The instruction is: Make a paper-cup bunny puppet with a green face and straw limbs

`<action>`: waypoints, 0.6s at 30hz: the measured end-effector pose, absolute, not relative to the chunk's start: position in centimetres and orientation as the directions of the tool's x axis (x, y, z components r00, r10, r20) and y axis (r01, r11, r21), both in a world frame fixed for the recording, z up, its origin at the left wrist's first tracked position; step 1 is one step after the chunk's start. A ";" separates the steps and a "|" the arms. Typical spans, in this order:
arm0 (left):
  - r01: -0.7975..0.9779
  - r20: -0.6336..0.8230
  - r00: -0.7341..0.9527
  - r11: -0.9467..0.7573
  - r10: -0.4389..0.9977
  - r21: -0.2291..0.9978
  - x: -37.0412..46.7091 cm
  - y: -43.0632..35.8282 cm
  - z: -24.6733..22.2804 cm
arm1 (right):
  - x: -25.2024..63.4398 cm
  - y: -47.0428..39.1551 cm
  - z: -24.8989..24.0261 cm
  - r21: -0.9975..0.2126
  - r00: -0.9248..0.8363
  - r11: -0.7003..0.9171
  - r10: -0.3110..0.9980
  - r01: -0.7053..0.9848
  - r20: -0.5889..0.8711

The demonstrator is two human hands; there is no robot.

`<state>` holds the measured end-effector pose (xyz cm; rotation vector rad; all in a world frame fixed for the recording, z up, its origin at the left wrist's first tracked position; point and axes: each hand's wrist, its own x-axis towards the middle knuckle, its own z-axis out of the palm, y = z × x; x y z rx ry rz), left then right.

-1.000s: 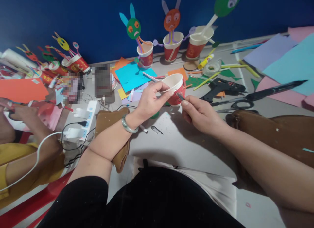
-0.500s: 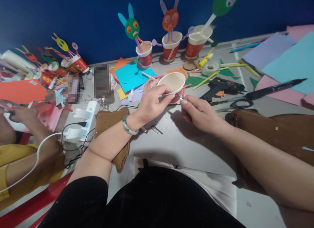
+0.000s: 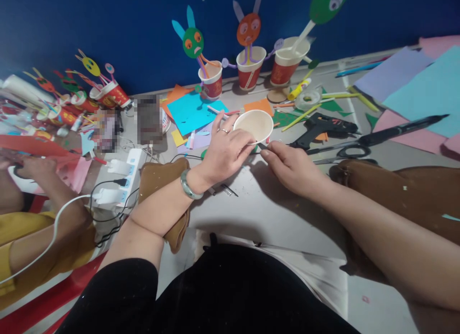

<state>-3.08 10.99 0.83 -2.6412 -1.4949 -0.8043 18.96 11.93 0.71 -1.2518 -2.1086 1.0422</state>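
Observation:
My left hand (image 3: 223,151) grips a white and red paper cup (image 3: 253,126) by its rim, with the cup's mouth tipped toward me just above the grey table (image 3: 273,204). A ring sits on one finger and a green bangle on that wrist. My right hand (image 3: 289,167) holds a small metal blade (image 3: 262,145), its tip touching the cup's near side below the rim. The blade's handle is hidden in my fist.
Three finished cup puppets (image 3: 247,68) stand against the blue wall. A black glue gun (image 3: 323,128), long scissors (image 3: 377,142) and coloured paper sheets (image 3: 420,94) lie to the right. A power strip (image 3: 122,178) with cables and another person's arm (image 3: 43,195) are at left.
My left hand has tilted the cup so its open mouth faces me more and lowered it slightly. My right hand has followed down with the blade at the cup's side.

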 end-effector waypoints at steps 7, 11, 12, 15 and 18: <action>0.764 0.458 0.365 -0.542 0.810 0.350 -2.8 11.0 0.9 | 19.0 11.1 -0.1 -0.530 -0.359 0.421 0.906 0.736 0.222; 0.737 0.469 0.289 -0.507 0.835 0.448 -3.0 11.5 0.8 | 19.1 11.6 0.0 -0.674 -0.393 0.413 0.899 0.613 0.193; 0.727 0.479 0.261 -0.498 0.838 0.473 -3.2 11.7 0.7 | 19.1 11.7 0.0 -0.711 -0.402 0.403 0.897 0.576 0.183; 0.653 0.504 0.182 -0.487 0.845 0.581 -4.0 12.4 0.6 | 19.2 12.0 0.2 -0.784 -0.388 0.371 0.904 0.498 0.182; 0.515 0.466 0.144 -0.469 0.873 0.717 -4.7 13.1 0.5 | 19.3 12.2 0.5 -0.830 -0.342 0.339 0.920 0.442 0.193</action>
